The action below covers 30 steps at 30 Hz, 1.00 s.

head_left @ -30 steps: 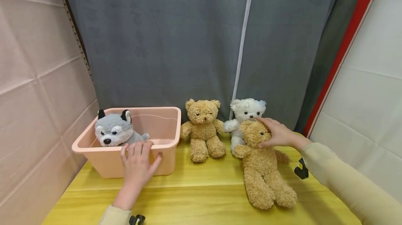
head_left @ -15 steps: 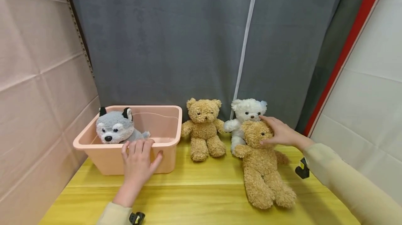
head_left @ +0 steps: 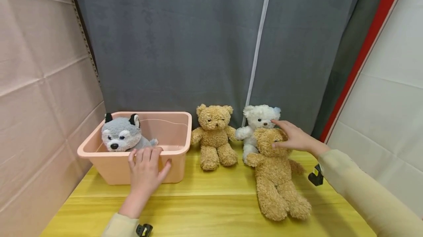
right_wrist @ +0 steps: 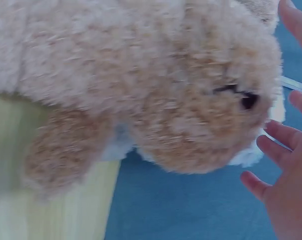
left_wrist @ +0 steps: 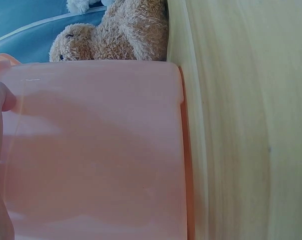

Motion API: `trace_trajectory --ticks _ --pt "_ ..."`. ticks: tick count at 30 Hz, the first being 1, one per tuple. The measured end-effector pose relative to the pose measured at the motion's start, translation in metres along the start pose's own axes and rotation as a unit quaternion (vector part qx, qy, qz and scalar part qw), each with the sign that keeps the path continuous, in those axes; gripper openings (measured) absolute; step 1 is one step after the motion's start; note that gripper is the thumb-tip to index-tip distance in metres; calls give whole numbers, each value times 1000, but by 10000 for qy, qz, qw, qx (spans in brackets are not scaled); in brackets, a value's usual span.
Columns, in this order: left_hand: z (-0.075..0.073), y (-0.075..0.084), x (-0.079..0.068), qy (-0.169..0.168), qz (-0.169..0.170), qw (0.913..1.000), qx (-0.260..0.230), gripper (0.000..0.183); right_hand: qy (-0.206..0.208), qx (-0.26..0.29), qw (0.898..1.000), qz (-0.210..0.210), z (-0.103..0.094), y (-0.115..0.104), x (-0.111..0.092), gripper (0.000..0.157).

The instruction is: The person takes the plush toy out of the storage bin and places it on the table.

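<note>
My left hand (head_left: 144, 172) grips the front rim of a pink plastic bin (head_left: 112, 169), fingers over the edge and thumb on the outer wall. A grey-and-white husky plush (head_left: 123, 134) sits inside at the bin's left. On the right, my right hand (head_left: 297, 139) is at the head of a tan teddy bear (head_left: 275, 178), partly covering it. The right wrist view shows its fingers spread and fairly straight beside the bear's head (right_wrist: 201, 110); I cannot tell whether they touch it. That bear leans back against a white teddy bear (head_left: 261, 119), hiding much of it.
Another tan teddy bear (head_left: 214, 136) sits between the bin and the white bear. Everything stands on a yellow wood-grain table (head_left: 205, 207). A grey curtain (head_left: 172, 46) hangs behind, with pale cloth walls (head_left: 29, 93) at the sides.
My right hand's thumb has lifted slightly up along the front bear's face, and the hand looks looser there. The left hand, bin and plush toys keep their places.
</note>
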<state>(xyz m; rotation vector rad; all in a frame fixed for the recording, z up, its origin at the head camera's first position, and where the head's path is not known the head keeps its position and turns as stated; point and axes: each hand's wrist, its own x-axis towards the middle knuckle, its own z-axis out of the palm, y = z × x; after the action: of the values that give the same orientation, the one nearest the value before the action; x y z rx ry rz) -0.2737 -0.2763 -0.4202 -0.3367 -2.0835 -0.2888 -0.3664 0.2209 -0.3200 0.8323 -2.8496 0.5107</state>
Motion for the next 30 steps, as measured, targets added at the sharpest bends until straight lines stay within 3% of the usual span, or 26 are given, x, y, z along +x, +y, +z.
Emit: trace_trajectory --ticks 7,15,30 --pt "2 -4 -3 312 66 9995 -46 50 233 111 9997 11 -23 -13 22 80" --pt "-1 -6 -5 272 23 9996 -34 49 292 369 9988 -124 -31 -38 54 78" --pt "4 -1 -1 220 126 9996 -105 48 52 -481 9933 -1051 -41 -134 128 90"
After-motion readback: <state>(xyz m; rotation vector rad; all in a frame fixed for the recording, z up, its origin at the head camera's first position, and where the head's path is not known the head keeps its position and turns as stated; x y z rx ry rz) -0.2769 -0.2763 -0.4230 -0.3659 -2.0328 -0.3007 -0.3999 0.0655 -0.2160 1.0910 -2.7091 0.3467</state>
